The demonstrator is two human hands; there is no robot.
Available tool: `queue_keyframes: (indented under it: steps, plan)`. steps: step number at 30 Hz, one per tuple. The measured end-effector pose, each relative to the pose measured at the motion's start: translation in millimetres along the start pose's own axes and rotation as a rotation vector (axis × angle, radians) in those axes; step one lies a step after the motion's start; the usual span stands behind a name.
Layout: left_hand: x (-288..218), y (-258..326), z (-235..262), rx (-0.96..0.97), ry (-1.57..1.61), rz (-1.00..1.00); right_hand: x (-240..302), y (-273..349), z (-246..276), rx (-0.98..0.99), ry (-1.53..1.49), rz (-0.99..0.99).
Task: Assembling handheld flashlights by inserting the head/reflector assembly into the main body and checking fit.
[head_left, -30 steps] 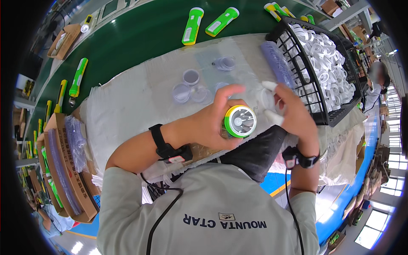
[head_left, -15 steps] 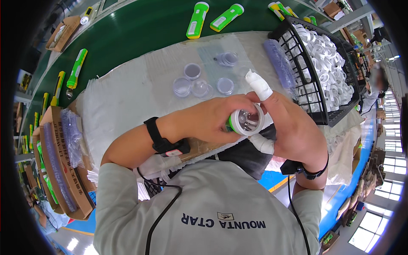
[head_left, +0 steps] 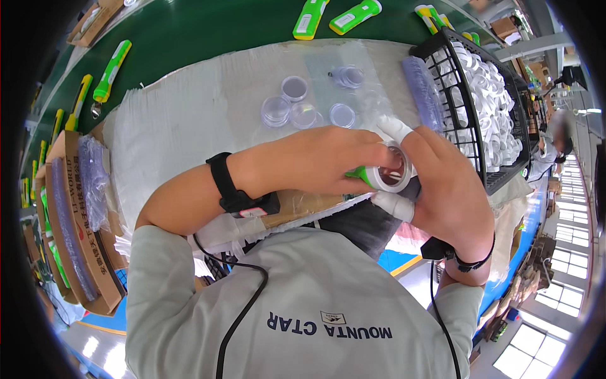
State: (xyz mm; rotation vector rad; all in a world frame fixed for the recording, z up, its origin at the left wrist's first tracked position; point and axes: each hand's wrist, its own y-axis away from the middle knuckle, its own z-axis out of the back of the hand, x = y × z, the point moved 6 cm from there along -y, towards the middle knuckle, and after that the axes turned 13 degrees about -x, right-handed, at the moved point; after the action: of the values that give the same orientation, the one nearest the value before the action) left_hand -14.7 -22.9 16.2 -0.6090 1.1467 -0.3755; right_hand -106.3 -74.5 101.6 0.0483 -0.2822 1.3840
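A flashlight with a green body [head_left: 358, 173] is between my two hands, its open round head facing up toward me. My left hand [head_left: 344, 155] is closed around the body, its fingers reaching over the head's opening. A white ring [head_left: 399, 185] surrounds the silvery inside of the head. With white-wrapped thumb and finger, my right hand [head_left: 442, 180] grips this ring from the right side. Beyond the hands, on the pale sheet covering the bench, lie several clear round lenses [head_left: 276, 110], some stacked. The left palm hides most of the body.
At the right stands a black crate [head_left: 464, 129] heaped with white rings [head_left: 483, 95]; a bluish plastic-wrapped bundle [head_left: 421, 91] leans beside it. Several green-and-yellow flashlights [head_left: 112, 72] lie along the green belt [head_left: 208, 38]. A cardboard box [head_left: 95, 265] stands at the left.
Both hands have shifted slightly right with the flashlight, and my left fingers now cover more of its head. The whole view has moved a little.
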Motion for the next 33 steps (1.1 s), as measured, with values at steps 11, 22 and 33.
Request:
queue_keyframes:
  steps: [11,22,33]
  plan:
    - [0,3,-2,0.073,0.029,0.058,2,0,-5,-0.049,-0.112,-0.069]
    - [-7,1,-1,0.007,0.041,-0.027,9,3,-7,0.047,-0.141,-0.007]
    - [-5,5,-12,-0.043,-0.098,0.124,-7,16,-19,-0.21,-0.365,-0.16]
